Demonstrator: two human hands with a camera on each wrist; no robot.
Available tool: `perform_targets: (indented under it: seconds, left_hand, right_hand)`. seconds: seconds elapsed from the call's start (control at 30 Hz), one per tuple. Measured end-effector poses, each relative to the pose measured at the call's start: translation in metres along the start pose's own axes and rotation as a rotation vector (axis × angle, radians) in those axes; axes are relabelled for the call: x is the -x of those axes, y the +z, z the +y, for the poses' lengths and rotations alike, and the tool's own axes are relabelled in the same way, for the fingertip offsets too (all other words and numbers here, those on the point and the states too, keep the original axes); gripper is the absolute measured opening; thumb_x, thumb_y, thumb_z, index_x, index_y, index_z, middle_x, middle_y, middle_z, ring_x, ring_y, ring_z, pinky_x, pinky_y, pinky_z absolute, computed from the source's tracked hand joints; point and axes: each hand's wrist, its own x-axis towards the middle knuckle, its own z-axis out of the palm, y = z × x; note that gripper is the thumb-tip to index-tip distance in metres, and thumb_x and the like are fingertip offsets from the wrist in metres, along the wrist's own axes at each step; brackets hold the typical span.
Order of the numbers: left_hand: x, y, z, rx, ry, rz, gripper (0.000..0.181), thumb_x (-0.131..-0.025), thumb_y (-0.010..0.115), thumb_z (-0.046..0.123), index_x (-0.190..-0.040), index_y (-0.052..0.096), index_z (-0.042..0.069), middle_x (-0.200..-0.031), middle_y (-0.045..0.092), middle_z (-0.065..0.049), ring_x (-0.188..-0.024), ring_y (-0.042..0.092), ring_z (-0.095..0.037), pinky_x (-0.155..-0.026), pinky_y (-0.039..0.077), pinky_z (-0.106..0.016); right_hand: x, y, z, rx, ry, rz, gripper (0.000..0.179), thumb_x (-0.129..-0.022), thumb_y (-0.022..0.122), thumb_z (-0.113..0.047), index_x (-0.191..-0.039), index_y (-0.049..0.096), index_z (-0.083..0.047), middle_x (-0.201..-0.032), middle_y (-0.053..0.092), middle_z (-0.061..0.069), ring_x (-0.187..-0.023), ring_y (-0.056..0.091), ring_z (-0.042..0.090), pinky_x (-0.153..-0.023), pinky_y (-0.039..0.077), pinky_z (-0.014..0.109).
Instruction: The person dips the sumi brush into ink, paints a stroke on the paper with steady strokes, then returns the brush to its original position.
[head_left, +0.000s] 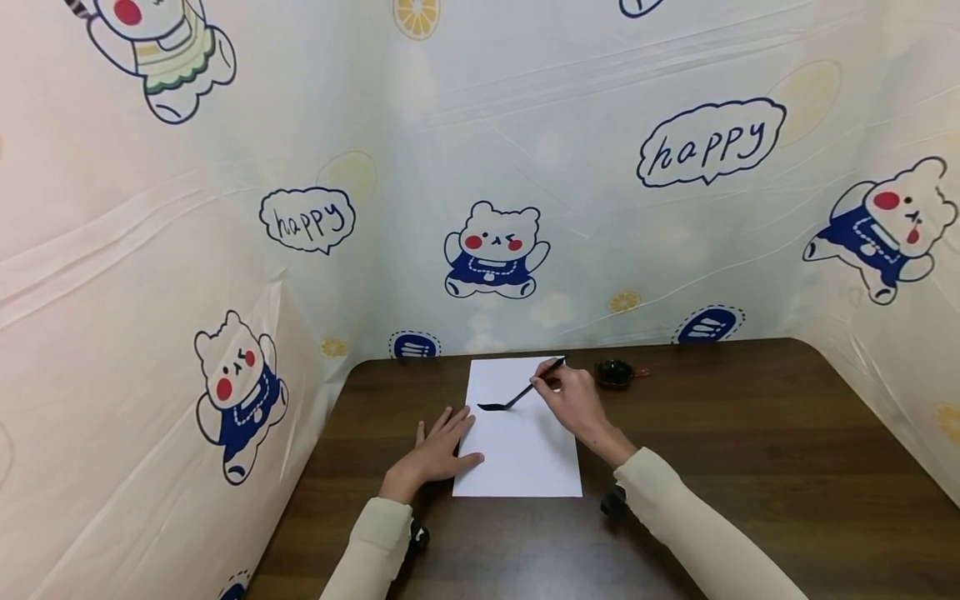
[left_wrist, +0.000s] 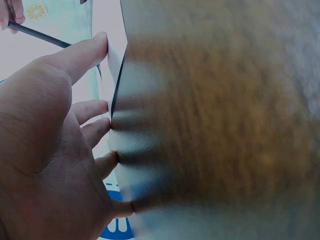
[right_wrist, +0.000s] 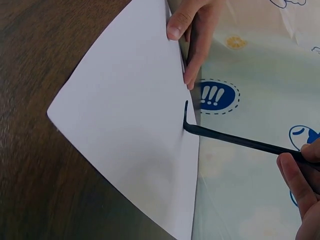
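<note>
A white sheet of paper [head_left: 517,462] lies lengthwise on the dark table. My right hand [head_left: 581,408] pinches a slim black ink brush [head_left: 531,385] above the sheet, the handle slanting up to the right. The brush tip meets the paper at the right end of a short black stroke [head_left: 487,407]; in the right wrist view the stroke [right_wrist: 186,109] runs on from the tip. My left hand [head_left: 438,450] rests with fingers spread along the sheet's left edge, thumb over the paper. Close up in the left wrist view, its fingertips [left_wrist: 111,160] press on the table side.
A small dark dish [head_left: 615,373] with a reddish handle sits at the back of the table, right of the paper. The brown wooden table [head_left: 712,450] is bounded behind and on both sides by a printed curtain [head_left: 585,250] with bears and "happy" bubbles.
</note>
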Motion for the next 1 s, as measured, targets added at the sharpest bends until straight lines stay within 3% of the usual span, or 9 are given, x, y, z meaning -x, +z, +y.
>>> perform_targets:
  seconds: [0.6,1.0]
  left_hand:
    - [0.000,0.000,0.000,0.020,0.019,0.015,0.080,-0.102,0.066,0.049,-0.167,0.036,0.012,-0.179,0.022,-0.011,-0.166,0.010,-0.043,-0.122,-0.003,-0.082]
    - [0.001,-0.002,0.002,-0.001,0.003,0.006,0.081,-0.102,0.065,0.054,-0.168,0.036,0.017,-0.179,0.022,-0.006,-0.167,0.010,-0.040,-0.123,0.000,-0.081]
  right_hand:
    - [0.002,-0.014,0.003,0.026,0.003,0.008,0.005,-0.097,0.077,-0.006,-0.101,0.075,-0.003,-0.095,0.081,0.012,-0.083,0.080,0.024,-0.074,0.065,0.037]
    - [0.003,-0.023,0.007,0.041,0.006,0.000,0.006,-0.098,0.077,-0.008,-0.102,0.075,-0.004,-0.097,0.080,0.013,-0.087,0.080,0.025,-0.076,0.066,0.038]
